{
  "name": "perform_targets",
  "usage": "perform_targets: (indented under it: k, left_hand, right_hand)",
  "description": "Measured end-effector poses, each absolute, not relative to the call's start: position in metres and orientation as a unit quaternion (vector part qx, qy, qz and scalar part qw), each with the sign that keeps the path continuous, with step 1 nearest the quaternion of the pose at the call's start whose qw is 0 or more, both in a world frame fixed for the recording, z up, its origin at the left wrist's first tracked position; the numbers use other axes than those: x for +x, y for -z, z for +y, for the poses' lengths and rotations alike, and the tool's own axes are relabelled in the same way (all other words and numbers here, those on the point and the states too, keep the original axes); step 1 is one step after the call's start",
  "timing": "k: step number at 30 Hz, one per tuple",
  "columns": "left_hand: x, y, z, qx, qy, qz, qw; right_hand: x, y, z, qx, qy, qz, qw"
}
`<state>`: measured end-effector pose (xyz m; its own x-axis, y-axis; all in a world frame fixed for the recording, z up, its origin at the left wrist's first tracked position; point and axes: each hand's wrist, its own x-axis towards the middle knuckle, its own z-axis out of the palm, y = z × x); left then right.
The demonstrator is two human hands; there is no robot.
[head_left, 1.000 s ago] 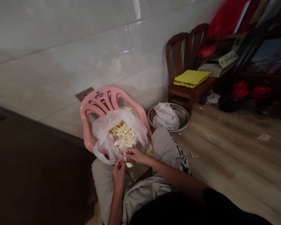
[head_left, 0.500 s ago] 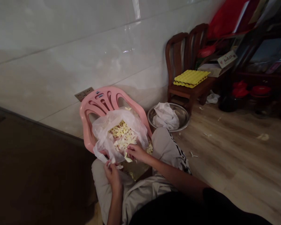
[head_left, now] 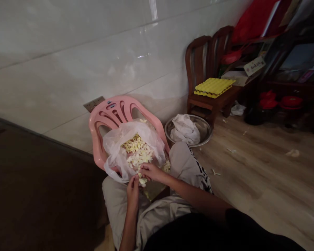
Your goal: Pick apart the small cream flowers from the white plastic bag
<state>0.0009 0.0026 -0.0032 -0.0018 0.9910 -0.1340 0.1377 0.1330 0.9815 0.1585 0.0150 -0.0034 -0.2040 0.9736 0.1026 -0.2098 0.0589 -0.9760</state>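
My left hand and my right hand meet above my lap, their fingertips closed in a pinch. Between them is a pale yellow-white flower, its petals hanging just below the fingers. Just beyond the hands, a white plastic bag lies wide open on a pink plastic chair. Loose pale flowers fill the bag's mouth. More pale pieces show beside my right wrist, partly hidden by my arm.
A metal basin holding a crumpled white bag stands on the floor right of the chair. Yellow egg trays rest on a wooden chair. Scattered petals lie on the floor. A tiled wall rises behind.
My left hand has moved right and slightly up, away from the bag's near edge, to meet my right hand at the flower. My right hand has barely shifted.
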Motion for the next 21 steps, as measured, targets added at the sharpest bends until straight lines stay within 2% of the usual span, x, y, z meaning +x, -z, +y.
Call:
perform_targets:
  k: [21]
  left_hand:
    - [-0.0028,0.0015,-0.0005,0.561,-0.439,0.548,0.439]
  right_hand:
    - [0.1598,0.0014,0.0125,-0.384,-0.589,-0.506,0.5]
